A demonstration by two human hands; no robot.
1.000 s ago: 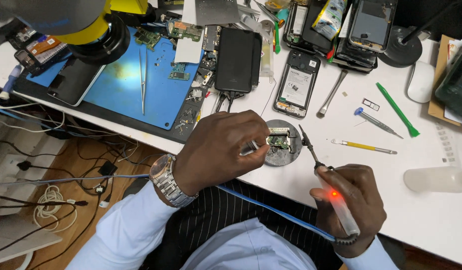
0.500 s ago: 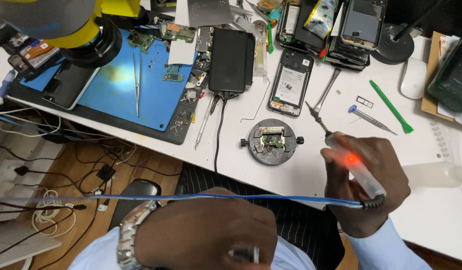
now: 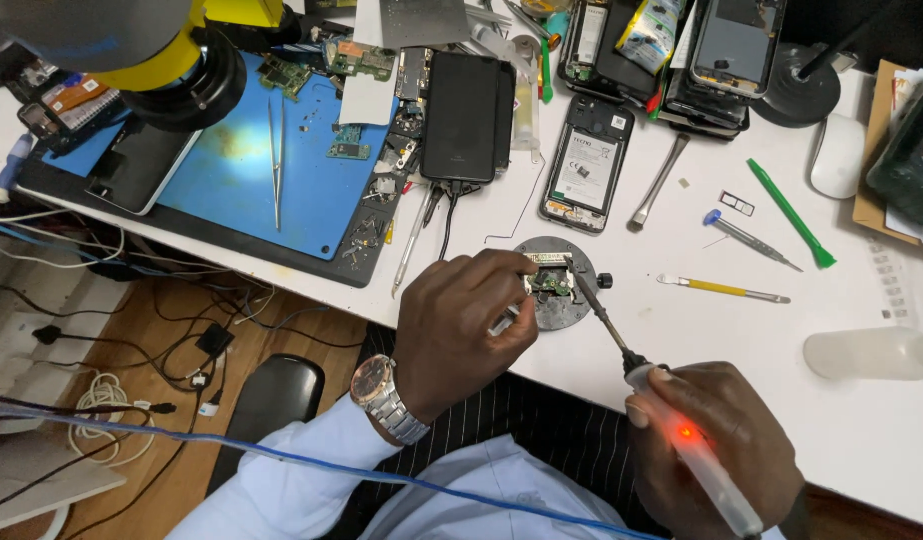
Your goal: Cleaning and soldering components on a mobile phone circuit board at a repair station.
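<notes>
An electronics repair workbench, likely a phone repair shop; opened phones (image 3: 588, 165) with backs removed crowd a white table (image 3: 881, 420); a blue work mat (image 3: 231, 180) holds tweezers (image 3: 277, 160) and loose circuit boards (image 3: 361, 60); a screwdriver (image 3: 749, 238) and green pry tool (image 3: 791, 215) lie nearby.

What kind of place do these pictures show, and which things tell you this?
Most likely a phone repair bench. The right hand holds a soldering iron to a small circuit board clamped in a round holder, steadied by the left hand. An opened phone and a blue work mat with tweezers lie nearby.
</notes>
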